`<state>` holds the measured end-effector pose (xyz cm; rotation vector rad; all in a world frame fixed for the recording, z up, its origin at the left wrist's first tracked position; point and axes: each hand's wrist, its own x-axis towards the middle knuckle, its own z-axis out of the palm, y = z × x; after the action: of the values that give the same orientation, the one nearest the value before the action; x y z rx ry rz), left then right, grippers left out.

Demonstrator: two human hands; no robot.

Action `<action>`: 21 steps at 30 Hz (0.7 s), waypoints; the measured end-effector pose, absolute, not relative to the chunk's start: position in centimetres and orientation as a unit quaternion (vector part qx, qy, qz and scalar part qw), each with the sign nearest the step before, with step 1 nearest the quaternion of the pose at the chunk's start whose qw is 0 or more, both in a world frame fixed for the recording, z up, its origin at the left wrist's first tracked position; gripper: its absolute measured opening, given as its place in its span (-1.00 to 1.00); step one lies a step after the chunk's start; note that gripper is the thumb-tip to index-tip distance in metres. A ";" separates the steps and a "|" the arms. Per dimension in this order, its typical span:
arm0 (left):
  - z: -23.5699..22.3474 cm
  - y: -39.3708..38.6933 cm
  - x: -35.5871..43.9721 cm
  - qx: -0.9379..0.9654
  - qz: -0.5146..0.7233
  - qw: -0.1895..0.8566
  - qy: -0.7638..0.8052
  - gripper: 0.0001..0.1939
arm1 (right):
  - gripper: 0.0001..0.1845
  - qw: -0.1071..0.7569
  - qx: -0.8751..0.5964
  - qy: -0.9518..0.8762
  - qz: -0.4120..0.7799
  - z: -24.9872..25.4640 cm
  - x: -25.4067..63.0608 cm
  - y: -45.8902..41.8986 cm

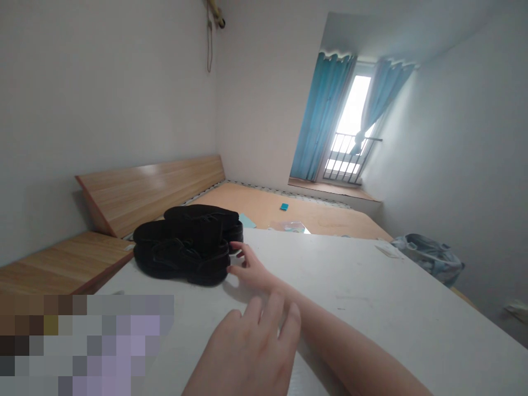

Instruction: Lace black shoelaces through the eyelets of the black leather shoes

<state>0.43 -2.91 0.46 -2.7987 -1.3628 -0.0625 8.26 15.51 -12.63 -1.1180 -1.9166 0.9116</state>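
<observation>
A pair of black suede shoes (pixel 183 247) lies in a heap on a white tabletop (pixel 350 297), one shoe partly on the other. My right hand (pixel 249 267) reaches in from the lower right, its fingers spread and their tips against the side of the shoes. My left hand (pixel 247 349) hovers low over the tabletop nearer to me, fingers apart and empty, close to my right forearm. Neither hand grips anything.
Beyond the tabletop stands a wooden bed frame (pixel 148 192) with a tan board base (pixel 264 206) holding a small blue item (pixel 284 207). A grey-blue bag (pixel 429 256) sits beyond the table's right side. A pixelated patch covers the lower left corner.
</observation>
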 end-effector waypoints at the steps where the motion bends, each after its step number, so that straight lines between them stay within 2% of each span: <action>1: 0.5 -2.9 0.4 -0.899 -0.019 0.011 -0.436 -0.49 | -0.38 0.383 -0.446 -0.731 0.348 -12.8 8.8 16.2; 5: 0.5 -3.0 0.7 -0.896 -0.005 0.013 -0.443 -0.52 | -0.55 0.435 -0.482 -0.691 0.319 -12.9 9.2 19.4; 11: 0.1 -3.0 1.0 -0.896 0.017 0.006 -0.444 -0.51 | -0.63 0.435 -0.464 -0.701 0.323 -12.6 6.1 21.7; 15: 0.2 -2.8 1.0 -0.900 0.019 0.009 -0.436 -0.55 | -0.67 0.427 -0.496 -0.694 0.300 -12.5 6.9 20.8; 17: 0.3 -2.8 1.0 -0.897 0.025 0.011 -0.441 -0.55 | -0.63 0.425 -0.520 -0.687 0.277 -12.4 8.5 19.3; 21: 0.6 -3.0 1.2 -0.892 0.031 0.009 -0.451 -0.52 | -0.38 0.423 -0.556 -0.681 0.219 -11.5 12.4 14.5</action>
<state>1.17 -3.02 0.62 -2.7863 -1.4072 0.0965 12.42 14.47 -11.52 -1.3909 -1.7043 0.5482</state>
